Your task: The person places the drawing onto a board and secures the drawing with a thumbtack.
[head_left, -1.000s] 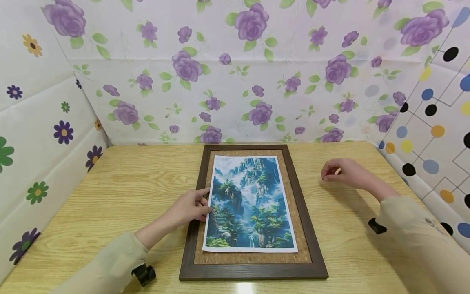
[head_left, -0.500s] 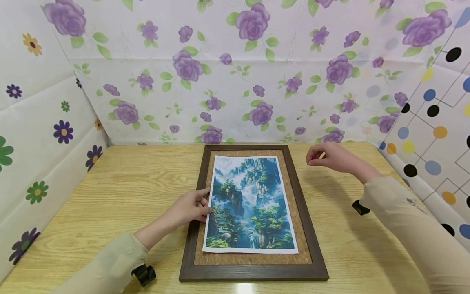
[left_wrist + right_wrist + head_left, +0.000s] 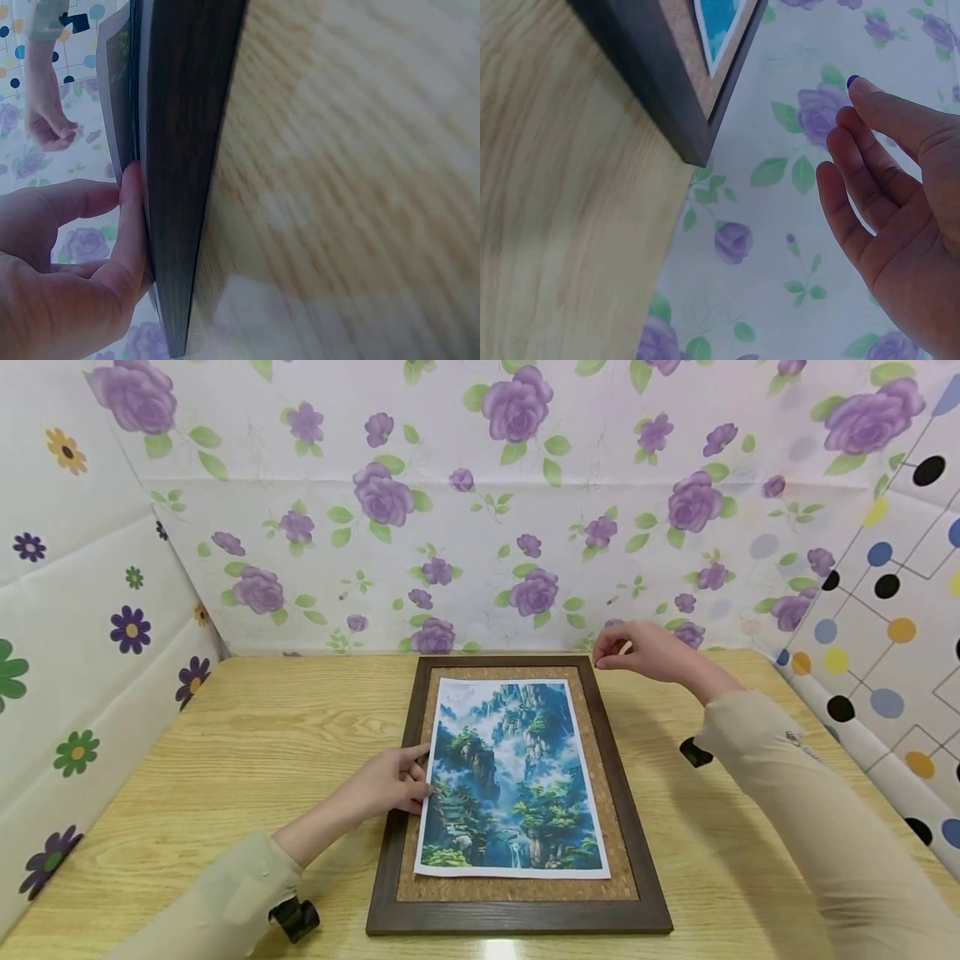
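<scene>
A printed landscape picture (image 3: 513, 777) with a white border lies on a cork board (image 3: 517, 890) in a dark brown wooden frame. My left hand (image 3: 386, 781) reaches over the frame's left side and pinches the paper's left edge. In the left wrist view, the left hand's fingers (image 3: 129, 217) meet the paper close against the frame (image 3: 180, 172). My right hand (image 3: 648, 650) is raised beside the frame's far right corner. Between its thumb and fingertips it pinches a small blue pushpin (image 3: 852, 80), of which only the blue end shows.
The frame lies on a light wooden table (image 3: 247, 743). A wall covering with purple flowers (image 3: 487, 527) stands behind it. Patterned sheets border the left and right sides, one with coloured dots (image 3: 888, 702). Each sleeve carries a black strap (image 3: 294, 918) at the wrist.
My right hand has moved left and away from me, from the table's right side to the frame's far right corner. The left hand, picture and board look unchanged.
</scene>
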The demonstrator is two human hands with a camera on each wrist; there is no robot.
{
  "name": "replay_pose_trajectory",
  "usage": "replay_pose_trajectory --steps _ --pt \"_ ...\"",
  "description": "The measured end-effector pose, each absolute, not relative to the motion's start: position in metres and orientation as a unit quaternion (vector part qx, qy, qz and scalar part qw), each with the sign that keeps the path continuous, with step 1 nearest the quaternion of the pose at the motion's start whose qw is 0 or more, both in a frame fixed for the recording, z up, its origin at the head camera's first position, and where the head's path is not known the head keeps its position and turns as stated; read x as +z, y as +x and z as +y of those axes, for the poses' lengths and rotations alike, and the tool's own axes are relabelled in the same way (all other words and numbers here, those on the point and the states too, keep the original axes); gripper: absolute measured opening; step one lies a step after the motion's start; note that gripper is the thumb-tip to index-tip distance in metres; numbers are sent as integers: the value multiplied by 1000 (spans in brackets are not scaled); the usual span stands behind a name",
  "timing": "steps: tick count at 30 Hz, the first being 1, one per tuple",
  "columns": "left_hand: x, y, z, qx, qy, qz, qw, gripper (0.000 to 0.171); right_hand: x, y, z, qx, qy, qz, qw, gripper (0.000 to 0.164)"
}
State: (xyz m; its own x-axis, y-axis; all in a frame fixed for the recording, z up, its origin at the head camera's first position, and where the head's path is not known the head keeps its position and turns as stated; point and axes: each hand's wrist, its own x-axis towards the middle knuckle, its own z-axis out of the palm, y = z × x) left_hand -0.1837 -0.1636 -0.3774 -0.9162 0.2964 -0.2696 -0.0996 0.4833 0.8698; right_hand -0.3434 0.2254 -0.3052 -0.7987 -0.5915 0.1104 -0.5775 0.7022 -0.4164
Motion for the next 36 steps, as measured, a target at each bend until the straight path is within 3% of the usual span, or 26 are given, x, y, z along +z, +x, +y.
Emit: replay_pose_trajectory --steps 21,36 --pt "-376 -182 -168 507 74 834 204 75 -297 -375 155 -237 -347 907 28 8" --pt "-380 -184 -166 509 74 833 203 74 -317 -396 127 -244 -344 906 28 10"
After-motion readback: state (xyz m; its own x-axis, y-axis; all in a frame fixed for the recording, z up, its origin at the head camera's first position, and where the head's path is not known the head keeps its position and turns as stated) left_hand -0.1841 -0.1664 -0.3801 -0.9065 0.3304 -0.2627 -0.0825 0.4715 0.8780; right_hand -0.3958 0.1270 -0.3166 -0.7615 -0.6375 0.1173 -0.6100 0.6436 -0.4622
